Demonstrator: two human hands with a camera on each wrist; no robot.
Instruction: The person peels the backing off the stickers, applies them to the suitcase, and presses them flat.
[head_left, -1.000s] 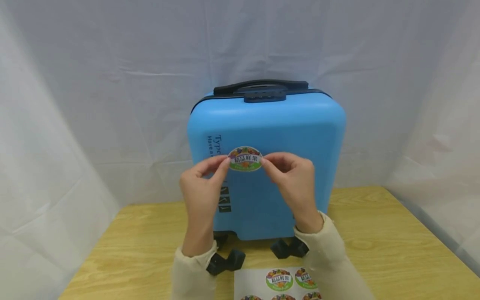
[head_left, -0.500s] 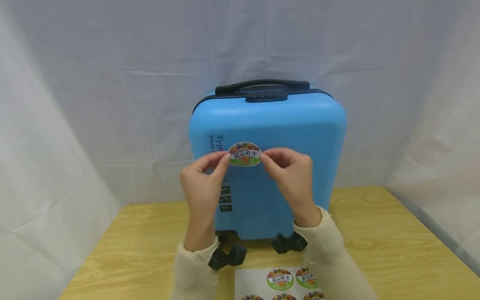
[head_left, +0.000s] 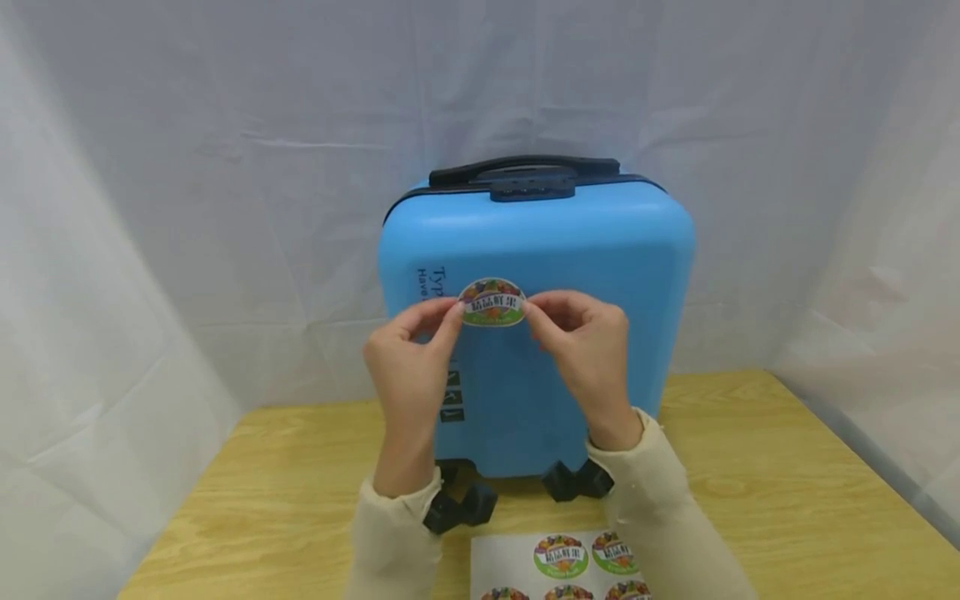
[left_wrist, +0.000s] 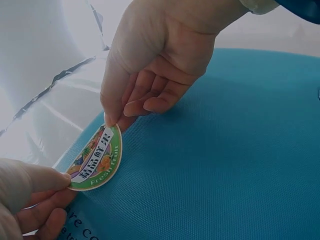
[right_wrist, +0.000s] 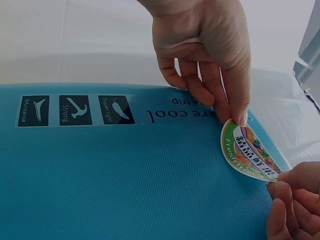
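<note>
An oval fruit sticker (head_left: pixel 492 302) with a green band and "Fresh fruit" lettering is stretched between both hands. My left hand (head_left: pixel 408 362) pinches its left end between thumb and forefinger. At the right end, my right hand (head_left: pixel 594 354) pinches it the same way. Behind the sticker stands an upright light-blue suitcase (head_left: pixel 540 392) with dark printed lettering on its left side. In the left wrist view the sticker (left_wrist: pixel 97 157) lies close over the suitcase face, and its printed side faces out. The right wrist view shows the sticker (right_wrist: pixel 250 152) beside the printed words.
A white sticker sheet (head_left: pixel 498 558) with several matching stickers lies on the wooden table (head_left: pixel 277 483), partly covered by the right sleeve (head_left: pixel 660 508). The suitcase has a black handle (head_left: pixel 525 162) on top. White sheeting (head_left: pixel 300 167) hangs behind and at the sides.
Both hands have moved slightly upward with the sticker in front of the suitcase, keeping their pinch at its two ends.
</note>
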